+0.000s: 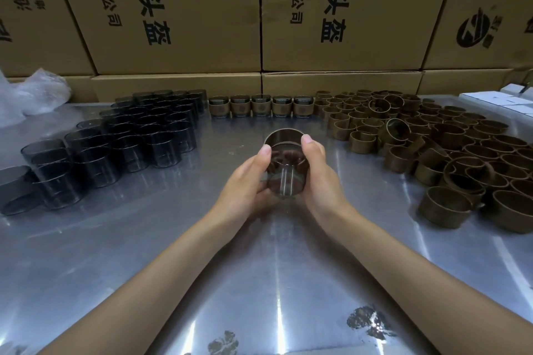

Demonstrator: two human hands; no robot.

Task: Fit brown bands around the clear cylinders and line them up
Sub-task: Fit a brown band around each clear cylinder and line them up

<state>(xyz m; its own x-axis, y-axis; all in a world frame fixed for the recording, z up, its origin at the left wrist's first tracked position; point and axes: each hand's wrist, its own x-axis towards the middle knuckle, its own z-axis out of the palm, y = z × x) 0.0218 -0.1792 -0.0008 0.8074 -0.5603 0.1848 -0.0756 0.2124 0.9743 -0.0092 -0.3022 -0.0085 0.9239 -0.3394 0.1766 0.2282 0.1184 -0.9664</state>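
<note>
1. Above the middle of the steel worktop, the left hand and right hand each had a curled grip on one clear cylinder, a brown band sitting at its far end.
2. Bare cylinders crowded the left side; loose bands heaped the right.
3. Five banded cylinders lined the far edge before cardboard boxes.

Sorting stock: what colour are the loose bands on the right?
Brown bands, clearest in the head view.
</note>
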